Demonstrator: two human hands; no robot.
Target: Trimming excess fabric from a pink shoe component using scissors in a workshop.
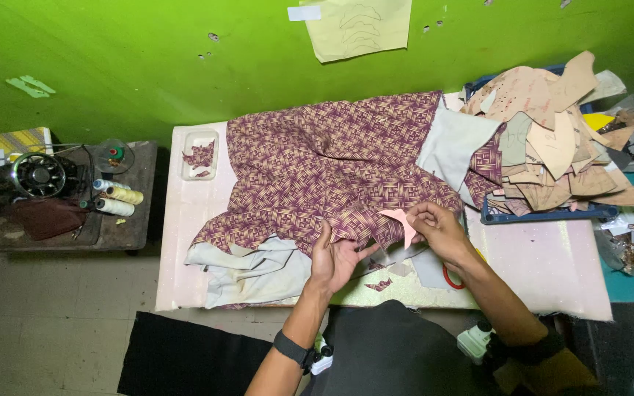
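- Maroon and cream woven-pattern cloth (pixel 332 165) lies spread over the pale padded worktable (pixel 544 264), and our 2 hands meet at its near edge.
- Our left hand (pixel 334 260) pinches that near edge, thumb on top and fingers curled under the fold, so it is closed on the patterned cloth.
- Our right hand (pixel 440 229) grips a small pink paper pattern piece (pixel 403 222) between thumb and fingertips, holding it just above the cloth edge, close beside the left hand.
- Just under the right wrist a red-handled pair of scissors (pixel 450 277) lies on the table, mostly hidden; we cannot tell whether its blades are apart.
- A small patterned offcut (pixel 380 284) lies near the table edge, so we judge that some cutting is done.
- The pink piece is not yet laid flat on the cloth, so by our judgement the placing and any cutting around it are left.
- Pale grey lining cloth (pixel 251 268) shows under the patterned cloth on the left and again folded at the upper right.
- Further out, a blue tray (pixel 544 215) holds a heap of tan card pattern pieces (pixel 552 139).
- A clear shallow dish (pixel 200 155) with 2 patterned scraps sits at the table's far left corner.
- On a dark side table stand thread spools (pixel 117 199) and a black sewing machine wheel (pixel 38 174).
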